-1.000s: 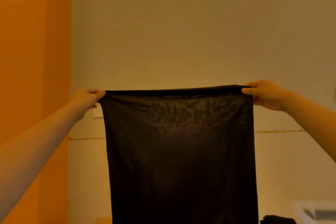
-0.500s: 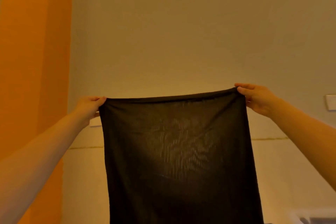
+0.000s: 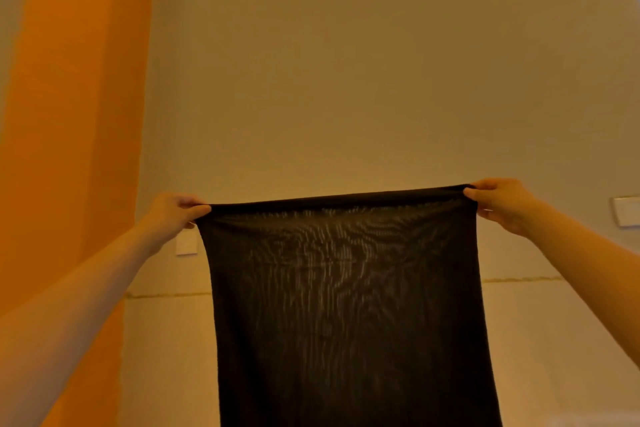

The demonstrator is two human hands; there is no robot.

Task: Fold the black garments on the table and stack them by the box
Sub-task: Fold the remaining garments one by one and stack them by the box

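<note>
The black garment (image 3: 346, 315) hangs in the air in front of the pale wall (image 3: 346, 80), stretched flat between both hands. The left hand (image 3: 175, 213) pinches its upper left corner and the right hand (image 3: 502, 201) pinches its upper right corner, so each grip is closed on the fabric. The top edge runs taut, slightly higher at the right hand; the cloth falls straight below it and out of view.

The fabric looks thin and stretchy, so a corner could slip out of a light pinch, and the garment would swing sideways and bunch. Lowering it unevenly would likely leave creases under the fold.

No box or surface is in view, so nothing can be said of any container's contents.
</note>
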